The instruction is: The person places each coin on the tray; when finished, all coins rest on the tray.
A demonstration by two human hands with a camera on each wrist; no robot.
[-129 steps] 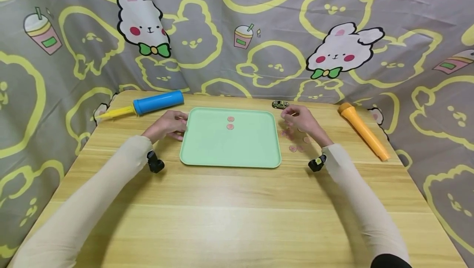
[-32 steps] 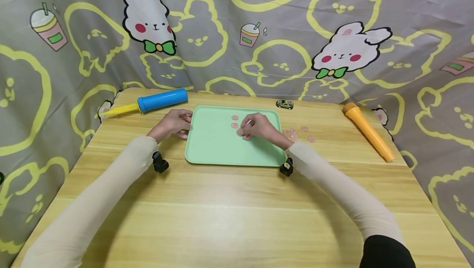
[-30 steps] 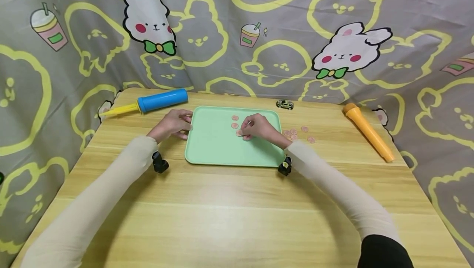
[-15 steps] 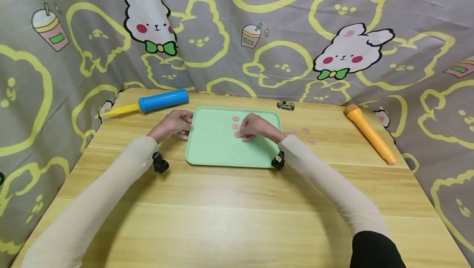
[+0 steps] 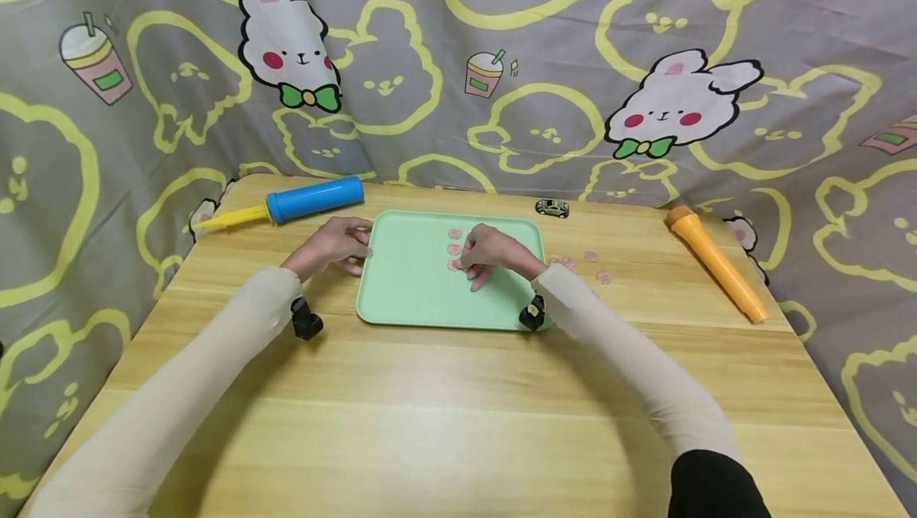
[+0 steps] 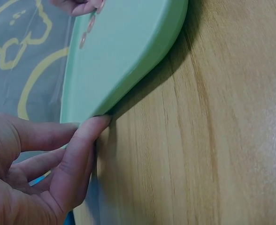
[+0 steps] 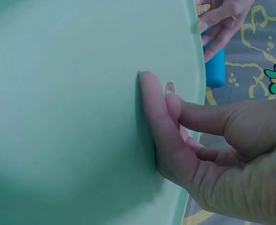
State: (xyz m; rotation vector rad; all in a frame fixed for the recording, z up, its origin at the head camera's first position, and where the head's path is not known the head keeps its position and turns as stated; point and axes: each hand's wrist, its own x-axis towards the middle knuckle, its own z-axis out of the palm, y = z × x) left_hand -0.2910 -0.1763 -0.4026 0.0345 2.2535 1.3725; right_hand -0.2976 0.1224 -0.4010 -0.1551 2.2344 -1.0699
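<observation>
A pale green tray lies on the wooden table. Three copper-pink coins form a column on it: the far coin, the middle coin and the near coin. My right hand is over the tray, its thumb and fingertip on the near coin, also seen in the right wrist view as a coin by the fingertips. Another finger stretches down to the tray surface. My left hand pinches the tray's left rim; in the left wrist view its thumb presses the edge.
Several more coins lie on the table right of the tray, some partly hidden by the right forearm. A toy car stands behind them. A blue-and-yellow hand pump lies back left, an orange toy microphone at right. A patterned curtain hangs behind.
My right hand has gone from the loose coins beside the toy car to the tray with a third coin. That coin has since shifted slightly left, into line. The left hand stays at the rim.
</observation>
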